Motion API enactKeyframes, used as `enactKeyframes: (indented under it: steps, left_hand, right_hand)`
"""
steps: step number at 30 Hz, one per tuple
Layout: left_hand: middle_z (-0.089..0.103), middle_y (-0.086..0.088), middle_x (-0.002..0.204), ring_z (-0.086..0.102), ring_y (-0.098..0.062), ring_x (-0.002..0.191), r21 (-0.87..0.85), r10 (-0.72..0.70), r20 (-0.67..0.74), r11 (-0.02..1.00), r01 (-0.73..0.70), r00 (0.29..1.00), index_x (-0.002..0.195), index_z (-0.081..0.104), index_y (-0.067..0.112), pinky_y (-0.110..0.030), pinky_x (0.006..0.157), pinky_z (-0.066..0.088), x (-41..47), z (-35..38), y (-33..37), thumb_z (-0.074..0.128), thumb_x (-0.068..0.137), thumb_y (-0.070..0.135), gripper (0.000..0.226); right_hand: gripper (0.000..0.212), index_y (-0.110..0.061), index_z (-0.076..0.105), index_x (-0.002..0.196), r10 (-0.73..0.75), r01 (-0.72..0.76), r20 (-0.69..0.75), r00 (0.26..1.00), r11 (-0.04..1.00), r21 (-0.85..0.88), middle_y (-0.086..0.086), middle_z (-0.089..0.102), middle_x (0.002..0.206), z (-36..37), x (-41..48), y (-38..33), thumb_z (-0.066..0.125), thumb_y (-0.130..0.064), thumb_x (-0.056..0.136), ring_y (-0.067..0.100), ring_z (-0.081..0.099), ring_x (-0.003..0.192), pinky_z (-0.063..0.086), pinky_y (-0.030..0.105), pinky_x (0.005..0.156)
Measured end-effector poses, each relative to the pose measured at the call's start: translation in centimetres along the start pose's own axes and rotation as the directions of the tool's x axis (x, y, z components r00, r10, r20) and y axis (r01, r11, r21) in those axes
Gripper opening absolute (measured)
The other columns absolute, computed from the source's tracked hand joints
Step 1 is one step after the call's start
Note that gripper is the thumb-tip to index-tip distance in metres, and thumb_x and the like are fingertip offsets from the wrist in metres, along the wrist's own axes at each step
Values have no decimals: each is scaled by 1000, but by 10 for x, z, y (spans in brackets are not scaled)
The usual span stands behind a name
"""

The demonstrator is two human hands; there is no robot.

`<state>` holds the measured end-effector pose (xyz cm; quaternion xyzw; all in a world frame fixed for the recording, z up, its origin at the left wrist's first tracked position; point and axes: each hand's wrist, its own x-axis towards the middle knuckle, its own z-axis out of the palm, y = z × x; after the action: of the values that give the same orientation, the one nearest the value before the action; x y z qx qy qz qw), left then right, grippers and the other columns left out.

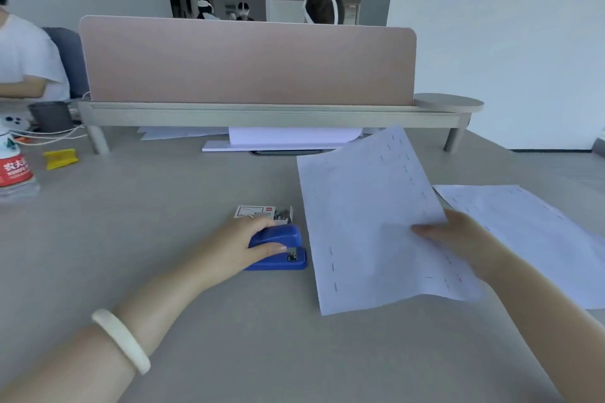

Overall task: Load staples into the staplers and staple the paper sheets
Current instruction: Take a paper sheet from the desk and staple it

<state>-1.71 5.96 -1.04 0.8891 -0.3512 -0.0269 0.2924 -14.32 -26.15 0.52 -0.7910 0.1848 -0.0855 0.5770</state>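
A blue stapler (285,247) sits on the grey desk (163,239), mouth pointing right. My left hand (240,240) rests over its top, fingers wrapped around it. Right behind the stapler lies a small open box of staples (265,213). My right hand (458,239) pinches a white paper sheet set (363,222) at its right edge and holds it lifted and tilted beside the stapler; the paper carries many staple marks along its edges. The paper's left edge is close to the stapler's mouth but not inside it.
More stapled sheets (530,239) lie flat at the right. A pink divider (248,62) on a raised shelf (262,116) closes the back, with papers (288,137) under it. At left stand a water bottle (14,170), a yellow object (60,159) and cables. A person sits far left.
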Motion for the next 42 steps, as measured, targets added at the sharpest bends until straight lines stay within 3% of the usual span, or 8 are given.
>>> enactKeyframes:
  steps: [12, 16, 23, 26, 29, 32, 36, 42]
  left_hand:
    - [61, 7, 87, 56, -13, 81, 23, 11, -19, 1000, -10, 1000, 89, 53, 39, -36, 76, 47, 3, 4, -4, 54, 82, 52, 15]
    - [58, 8, 87, 55, -15, 84, 51, 1, -41, 999, 1, 999, 90, 54, 27, -36, 78, 46, 2, 5, 0, 53, 84, 48, 22]
    - [49, 15, 84, 49, -6, 80, 54, 60, 1, 997, -60, 998, 79, 45, 35, -27, 70, 39, -4, 5, 12, 53, 85, 45, 14]
    - [50, 15, 88, 50, -8, 84, 21, 37, 26, 999, -38, 999, 79, 50, 32, -31, 78, 43, -4, 2, 16, 52, 80, 54, 23]
    - [53, 10, 98, 52, -13, 99, -94, 9, -92, 995, -18, 996, 87, 61, 24, -33, 90, 45, 7, -3, 26, 49, 84, 49, 28]
    - [49, 12, 111, 39, -13, 110, -87, -11, -128, 996, 0, 992, 94, 57, 31, -34, 100, 36, 32, -1, 43, 40, 89, 47, 24]
    - [28, 3, 149, 11, -18, 139, 59, -96, -15, 994, 96, 995, 135, 38, 29, -31, 110, 13, 63, 17, 59, 29, 94, 47, 45]
    - [-6, 2, 159, -20, -16, 144, 284, -150, 148, 953, 103, 978, 147, 3, 28, -40, 118, -10, 70, 35, 52, 13, 96, 45, 54]
  right_hand:
    - [16, -16, 70, 97, 29, -30, 34, 999, 1000, 2, -4, 76, 89, 21, 0, -1, 64, -8, 84, 7, 73, 69, 51, 26, 60]
    - [18, -18, 70, 99, 47, -46, 65, 997, 999, -24, 0, 76, 96, 29, -6, -3, 62, -9, 85, 15, 74, 83, 55, 30, 68]
    - [21, -16, 70, 103, 69, -69, 75, 995, 998, -6, 4, 75, 102, 42, -16, -1, 61, -9, 85, 24, 72, 92, 55, 41, 86]
    - [21, -14, 69, 104, 70, -71, 80, 994, 997, 8, 5, 75, 103, 44, -20, 0, 61, -8, 85, 24, 72, 92, 55, 43, 88]
    - [21, -15, 69, 103, 67, -68, 76, 995, 998, 4, 5, 75, 103, 44, -21, 0, 61, -9, 86, 23, 72, 91, 56, 41, 86]
    - [20, -14, 69, 103, 66, -66, 73, 995, 998, 6, 4, 75, 102, 44, -23, -1, 60, -8, 86, 22, 73, 90, 56, 39, 84]
    - [20, -15, 70, 103, 76, -76, 71, 995, 997, 0, 4, 76, 101, 45, -24, -1, 60, -9, 86, 23, 73, 91, 55, 44, 88]
    - [21, -17, 70, 102, 79, -79, 82, 993, 997, -1, 3, 76, 101, 45, -23, -1, 59, -8, 87, 21, 73, 89, 57, 38, 83]
